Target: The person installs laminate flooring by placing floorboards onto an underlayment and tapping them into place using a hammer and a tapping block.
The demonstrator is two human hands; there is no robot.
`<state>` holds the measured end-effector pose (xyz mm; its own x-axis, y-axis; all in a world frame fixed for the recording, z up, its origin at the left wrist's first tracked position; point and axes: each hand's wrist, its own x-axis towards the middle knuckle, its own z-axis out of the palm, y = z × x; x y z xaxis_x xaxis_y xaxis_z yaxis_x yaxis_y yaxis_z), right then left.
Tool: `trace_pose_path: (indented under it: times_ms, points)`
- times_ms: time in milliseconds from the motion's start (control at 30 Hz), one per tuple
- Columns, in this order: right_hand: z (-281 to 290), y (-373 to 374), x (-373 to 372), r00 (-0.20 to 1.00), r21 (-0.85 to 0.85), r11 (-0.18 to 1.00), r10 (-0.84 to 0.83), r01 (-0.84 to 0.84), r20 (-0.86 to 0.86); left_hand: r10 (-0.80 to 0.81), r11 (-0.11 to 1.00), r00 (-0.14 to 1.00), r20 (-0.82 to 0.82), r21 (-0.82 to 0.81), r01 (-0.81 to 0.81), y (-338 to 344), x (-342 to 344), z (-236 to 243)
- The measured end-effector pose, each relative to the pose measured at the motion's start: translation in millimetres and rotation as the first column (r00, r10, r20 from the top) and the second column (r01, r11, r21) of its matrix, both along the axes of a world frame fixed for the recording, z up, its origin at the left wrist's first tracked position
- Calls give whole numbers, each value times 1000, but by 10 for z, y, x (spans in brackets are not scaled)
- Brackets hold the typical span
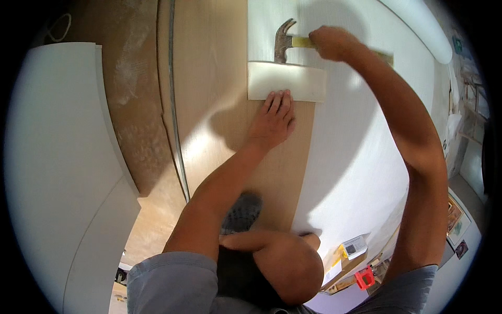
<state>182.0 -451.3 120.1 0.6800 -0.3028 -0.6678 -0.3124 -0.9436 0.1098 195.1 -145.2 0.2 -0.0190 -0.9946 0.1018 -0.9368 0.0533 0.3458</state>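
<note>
Presently: right hand point(328, 43), fingers wrapped round claw hammer point(285, 41) handle, upper centre; left hand point(273, 119) flat, fingers together, touching white block point(286, 81) on tan panel point(209, 78).

A small white-and-yellow box point(351, 248), perhaps labelled, lies at lower right.

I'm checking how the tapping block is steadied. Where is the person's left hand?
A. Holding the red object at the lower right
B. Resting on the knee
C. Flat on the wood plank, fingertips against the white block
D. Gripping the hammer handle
C: the left hand lies flat on the light wood plank, fingertips at the white rectangular block; the right hand holds the yellow-handled claw hammer.
</note>
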Motion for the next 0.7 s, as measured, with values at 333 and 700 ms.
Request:
trace_pose_path:
  times_ms: [333,700]
  points:
    - [-70,-3,-4,996,-71,993,-89,90,23,14,1000,1000,-12,-8,-15,-8,-36,-13]
    - [-270,62,-108,986,-65,991,-109,117,124,24,997,999,-29,-72,-26,-39,-61,-63]
